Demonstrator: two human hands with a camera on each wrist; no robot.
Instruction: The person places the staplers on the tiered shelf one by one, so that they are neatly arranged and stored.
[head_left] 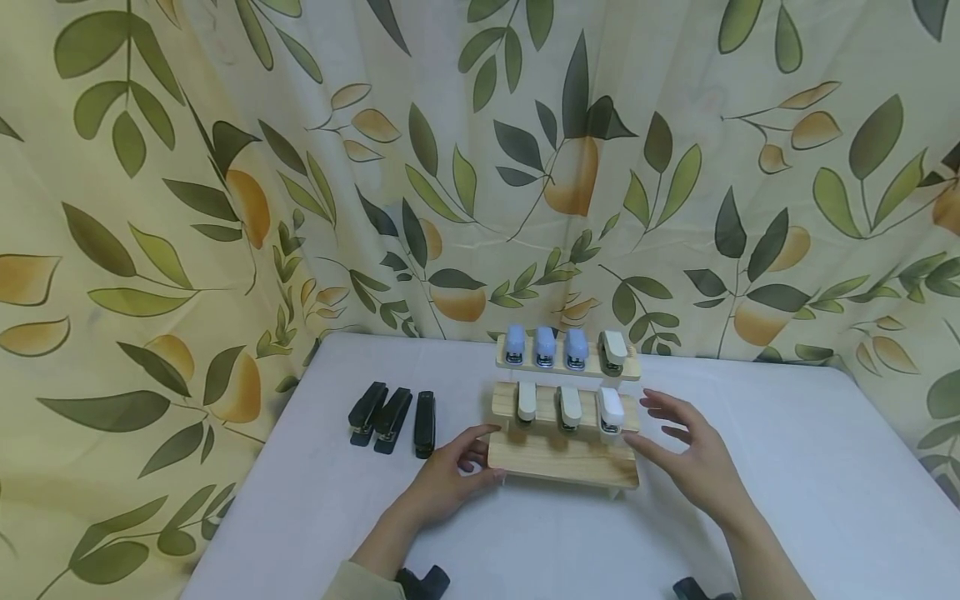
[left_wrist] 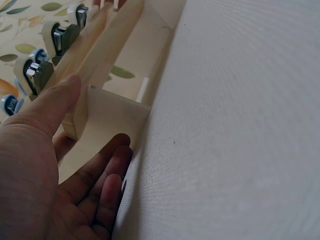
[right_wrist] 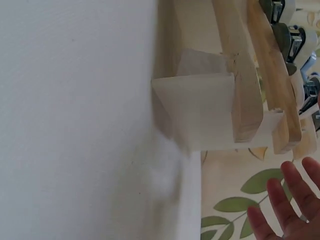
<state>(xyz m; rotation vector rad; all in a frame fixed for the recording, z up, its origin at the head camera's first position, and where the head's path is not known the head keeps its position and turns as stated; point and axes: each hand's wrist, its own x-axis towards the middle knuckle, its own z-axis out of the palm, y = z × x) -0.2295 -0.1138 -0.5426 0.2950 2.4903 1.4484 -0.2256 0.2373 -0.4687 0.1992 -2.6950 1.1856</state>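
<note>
A tiered wooden display rack (head_left: 562, 458) stands on the table, its lowest board bare. Its middle board holds three whitish mini staplers, one a white stapler (head_left: 611, 408); the back board has three blue staplers, one a blue stapler (head_left: 545, 346), and a pale stapler (head_left: 612, 350). My left hand (head_left: 450, 477) grips the rack's left end, thumb on the board and index finger behind it; the other fingers extend beside the white support (left_wrist: 117, 107). By the right end, my right hand (head_left: 693, 458) has its fingers spread, holding nothing; whether its thumb touches the rack is unclear.
Left of the rack lie three black staplers, one a black stapler (head_left: 424, 423). White cloth covers the table (head_left: 555, 550). A leaf-patterned curtain (head_left: 480, 167) hangs behind and at the left.
</note>
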